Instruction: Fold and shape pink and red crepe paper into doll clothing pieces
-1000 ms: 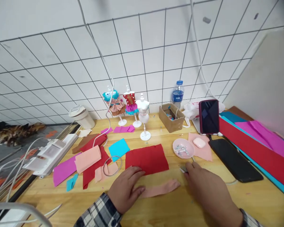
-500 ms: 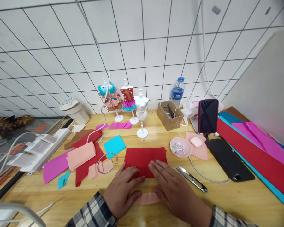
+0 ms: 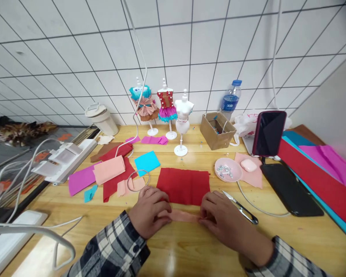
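A narrow peach strip of crepe paper (image 3: 185, 216) stretches between my hands, level with the front edge of the table area I face. My left hand (image 3: 151, 211) has its fingers closed on the strip's left end. Curled fingers of my right hand (image 3: 220, 215) pinch the right end. Just beyond the strip lies a flat red rectangle of crepe paper (image 3: 183, 186), with a faint crease. Thread snips (image 3: 240, 207) rest beside my right hand. A thin metal ring (image 3: 138, 180) lies near my left hand, over peach scraps (image 3: 123, 187).
Three small dress forms stand at the back, one a bare white mannequin (image 3: 183, 119). A cardboard box (image 3: 218, 132), pink dish (image 3: 227, 169) of small beads, propped phone (image 3: 269, 134) and black power bank (image 3: 291, 188) occupy the right. Colored paper pieces (image 3: 109, 169) and a cable (image 3: 142, 80) are left.
Both hands have moved off the red paper onto the peach strip, with fingers now curled around its ends. The camera view has shifted, so the table items appear higher and further right.
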Available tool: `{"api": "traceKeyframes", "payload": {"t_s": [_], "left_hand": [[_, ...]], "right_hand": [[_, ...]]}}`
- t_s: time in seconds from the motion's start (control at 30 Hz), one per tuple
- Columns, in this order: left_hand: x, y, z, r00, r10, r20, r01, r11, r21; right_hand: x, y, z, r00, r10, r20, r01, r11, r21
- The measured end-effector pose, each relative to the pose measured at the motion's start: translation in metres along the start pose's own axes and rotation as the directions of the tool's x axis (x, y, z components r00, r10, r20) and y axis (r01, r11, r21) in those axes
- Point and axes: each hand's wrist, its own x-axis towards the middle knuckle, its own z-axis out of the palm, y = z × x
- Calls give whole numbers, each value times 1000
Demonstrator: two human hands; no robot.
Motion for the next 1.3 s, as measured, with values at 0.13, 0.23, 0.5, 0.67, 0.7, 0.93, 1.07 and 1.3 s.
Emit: {"api": "traceKeyframes", "payload": {"t_s": [0.13,0.23,0.5,0.67,0.7,0.93,1.07,1.3], "left_hand": [[1,5,-1,999,-22,-24,21,999,-47],[2,6,2,1000,-18,-3,18,999,-34],[-2,8,7,998,-59,2,59,998,-37],[-11,7,4,995,10,-95,-10,1000,1],[-12,8,4,993,30,-116,-27,999,27],[-19,21,5,964,215,-154,-171,950,260],[-25,27,11,943,326,-64,-287,896,338],[-21,27,13,987,162,-14,-145,918,368]], "right_hand": [[-4,3,-2,998,-56,-13,56,998,-27],[-7,4,0,988,-145,-57,140,987,-77],[-15,6,9,938,-301,-174,247,928,-278],[-27,6,16,901,-392,-188,311,883,-352],[-29,6,17,898,-395,-195,308,879,-363],[-33,6,16,890,-440,-117,351,827,-440],[-32,2,12,890,-446,-98,366,825,-431],[-29,-1,10,919,-364,-154,254,843,-475]]}}
